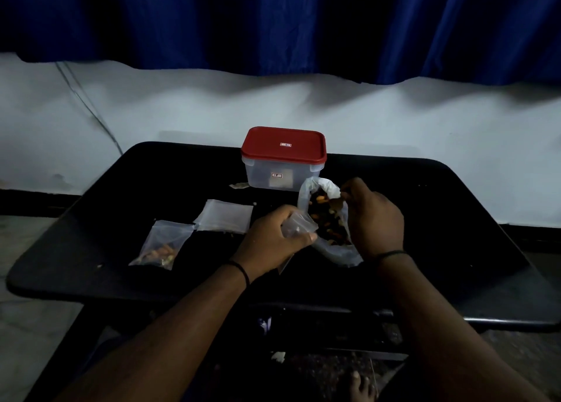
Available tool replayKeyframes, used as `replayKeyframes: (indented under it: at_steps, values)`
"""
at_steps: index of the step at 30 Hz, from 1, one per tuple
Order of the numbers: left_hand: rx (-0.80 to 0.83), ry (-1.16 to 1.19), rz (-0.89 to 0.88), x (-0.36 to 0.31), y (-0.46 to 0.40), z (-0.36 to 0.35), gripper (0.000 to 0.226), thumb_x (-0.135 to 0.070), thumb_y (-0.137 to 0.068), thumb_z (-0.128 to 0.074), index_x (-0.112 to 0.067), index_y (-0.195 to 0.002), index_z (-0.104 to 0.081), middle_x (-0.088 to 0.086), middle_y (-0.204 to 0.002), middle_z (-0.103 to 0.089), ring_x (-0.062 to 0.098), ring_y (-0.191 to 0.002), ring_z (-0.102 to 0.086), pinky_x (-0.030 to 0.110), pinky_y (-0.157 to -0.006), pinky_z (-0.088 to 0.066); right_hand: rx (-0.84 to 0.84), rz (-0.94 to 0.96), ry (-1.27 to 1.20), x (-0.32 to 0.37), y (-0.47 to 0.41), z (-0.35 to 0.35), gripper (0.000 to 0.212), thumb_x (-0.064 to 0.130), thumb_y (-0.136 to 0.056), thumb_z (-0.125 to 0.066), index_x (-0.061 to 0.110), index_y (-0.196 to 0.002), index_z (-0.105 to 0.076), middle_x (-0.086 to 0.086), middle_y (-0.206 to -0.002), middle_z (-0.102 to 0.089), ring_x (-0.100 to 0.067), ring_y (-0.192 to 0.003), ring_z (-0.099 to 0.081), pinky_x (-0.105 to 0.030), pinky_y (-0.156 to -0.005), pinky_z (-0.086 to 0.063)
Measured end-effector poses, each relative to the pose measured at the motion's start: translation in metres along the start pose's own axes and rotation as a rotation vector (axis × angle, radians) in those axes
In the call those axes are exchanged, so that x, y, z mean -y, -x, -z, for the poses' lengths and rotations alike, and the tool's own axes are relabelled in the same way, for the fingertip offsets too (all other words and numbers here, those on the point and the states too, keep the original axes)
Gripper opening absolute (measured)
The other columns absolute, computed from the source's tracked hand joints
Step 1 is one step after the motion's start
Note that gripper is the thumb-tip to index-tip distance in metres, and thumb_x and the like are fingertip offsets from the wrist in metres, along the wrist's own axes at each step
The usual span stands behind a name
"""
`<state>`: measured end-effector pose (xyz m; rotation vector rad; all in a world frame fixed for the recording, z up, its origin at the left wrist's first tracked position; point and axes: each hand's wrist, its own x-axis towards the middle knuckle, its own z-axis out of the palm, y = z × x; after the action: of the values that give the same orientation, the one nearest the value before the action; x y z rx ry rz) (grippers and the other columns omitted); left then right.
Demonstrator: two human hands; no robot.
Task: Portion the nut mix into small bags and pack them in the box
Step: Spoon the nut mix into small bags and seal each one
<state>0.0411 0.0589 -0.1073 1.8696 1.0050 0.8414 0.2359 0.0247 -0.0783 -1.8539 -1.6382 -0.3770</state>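
Plainly, the head view, the only view given, looks down on one black table [121, 274] set against a pale wall [425, 128], with one blue curtain [273, 22] hanging above it. At the table's far edge stands one clear plastic box [283, 171] with its red lid [283, 144] closed on top; two small labels show, one on the lid and one on the front wall.

Two hands work just in front of the box. The left hand [273, 234] has its fingers curled round one small clear bag [299, 225], gripping it beside the mouth of the large bag. The right hand [375, 216] pinches the rim of one large plastic bag [334, 250] of nut mix [326, 219], holding the mouth open; orange and dark pieces show inside. The large bag lies on the table between the two hands, just near of the box.

To the left lie small bags, apart from the hands. One small filled bag [162, 245] holds a portion of nuts at its lower end and lies flat. Just beyond it rests a flat pile of empty bags [226, 216]; how many are stacked there cannot be told. Each wrist wears one thin dark band.

Below the table edge, toes of one bare foot [361, 386] show dimly on the floor.
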Motion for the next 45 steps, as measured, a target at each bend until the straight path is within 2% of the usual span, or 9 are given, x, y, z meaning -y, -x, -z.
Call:
replayKeyframes:
  at_steps: [6, 11, 16, 20, 24, 29, 34, 40, 45]
  values:
    - [0.064, 0.077, 0.049, -0.003, 0.004, 0.002, 0.02, -0.032, -0.085, -0.075, -0.026, -0.102, -0.068, -0.009, -0.098, -0.072, 0.001, -0.09, -0.067, 0.027, -0.085, -0.056, -0.122, -0.009, -0.143, 0.01, -0.009, 0.019, 0.013, 0.011, -0.092, -0.058, 0.009, -0.105, -0.057, -0.013, -0.081, -0.066, -0.037, -0.081, -0.058, -0.032, -0.057, -0.035]
    - [0.056, 0.151, 0.111, -0.003, 0.0, 0.001, 0.016, -0.03, -0.084, -0.075, -0.028, -0.099, -0.069, -0.004, -0.097, -0.074, 0.011, -0.091, -0.069, 0.04, -0.088, -0.057, 0.156, 0.082, -0.247, 0.002, -0.006, 0.028, 0.009, 0.023, -0.095, -0.047, 0.018, -0.103, -0.049, -0.004, -0.081, -0.068, -0.03, -0.072, -0.063, -0.043, -0.06, -0.051]
    - [0.097, 0.192, 0.114, -0.005, 0.003, 0.0, 0.018, -0.027, -0.086, -0.074, -0.024, -0.103, -0.07, -0.006, -0.099, -0.074, 0.006, -0.092, -0.069, 0.03, -0.086, -0.057, 0.267, 0.132, -0.259, 0.001, -0.006, 0.025, 0.01, 0.014, -0.093, -0.054, 0.02, -0.101, -0.052, 0.0, -0.074, -0.067, -0.026, -0.066, -0.066, -0.045, -0.059, -0.053]
    - [0.15, 0.172, 0.099, -0.006, 0.006, 0.001, 0.018, -0.029, -0.087, -0.074, -0.026, -0.103, -0.069, -0.012, -0.099, -0.073, -0.001, -0.092, -0.067, 0.018, -0.081, -0.051, 0.199, 0.102, -0.311, 0.0, -0.004, 0.023, 0.013, 0.008, -0.092, -0.057, 0.017, -0.102, -0.057, 0.004, -0.075, -0.068, -0.021, -0.067, -0.067, -0.041, -0.06, -0.054]
    - [0.157, 0.182, 0.102, -0.006, 0.007, 0.001, 0.023, -0.031, -0.086, -0.074, -0.029, -0.108, -0.068, -0.012, -0.105, -0.073, 0.0, -0.098, -0.067, 0.025, -0.091, -0.054, 0.163, 0.047, -0.379, -0.003, 0.002, 0.014, 0.016, 0.011, -0.092, -0.057, 0.025, -0.1, -0.054, 0.002, -0.08, -0.07, -0.019, -0.071, -0.068, -0.043, -0.062, -0.056]
    - [0.144, 0.202, 0.106, -0.004, 0.006, 0.001, 0.023, -0.03, -0.086, -0.074, -0.028, -0.108, -0.068, -0.009, -0.106, -0.073, 0.004, -0.1, -0.067, 0.034, -0.095, -0.054, 0.059, 0.039, -0.378, 0.001, -0.002, 0.019, 0.005, 0.011, -0.095, -0.057, 0.015, -0.098, -0.055, -0.002, -0.077, -0.068, -0.02, -0.065, -0.062, -0.037, -0.058, -0.051]
    - [0.127, 0.213, 0.096, -0.003, 0.005, 0.003, 0.021, -0.026, -0.087, -0.073, -0.025, -0.108, -0.068, -0.006, -0.104, -0.073, 0.007, -0.098, -0.068, 0.032, -0.091, -0.055, 0.16, 0.045, -0.382, 0.004, -0.001, 0.016, 0.005, 0.014, -0.097, -0.055, 0.014, -0.102, -0.057, -0.002, -0.073, -0.066, -0.017, -0.063, -0.063, -0.036, -0.057, -0.051]
    - [0.116, 0.188, 0.084, -0.002, 0.008, 0.001, 0.023, -0.029, -0.086, -0.074, -0.028, -0.109, -0.068, -0.007, -0.105, -0.072, 0.005, -0.099, -0.067, 0.033, -0.093, -0.055, -0.042, -0.134, -0.482, 0.005, 0.001, 0.006, 0.017, 0.005, -0.092, -0.058, 0.019, -0.101, -0.056, 0.001, -0.084, -0.069, -0.015, -0.076, -0.066, -0.032, -0.066, -0.052]
    - [0.088, 0.201, 0.078, 0.0, 0.008, 0.001, 0.024, -0.025, -0.087, -0.074, -0.024, -0.11, -0.069, -0.007, -0.104, -0.073, 0.005, -0.098, -0.067, 0.031, -0.092, -0.055, -0.111, -0.228, -0.432, 0.003, 0.0, 0.001, 0.006, 0.015, -0.096, -0.055, 0.014, -0.102, -0.057, -0.004, -0.081, -0.068, -0.024, -0.074, -0.066, -0.035, -0.064, -0.052]
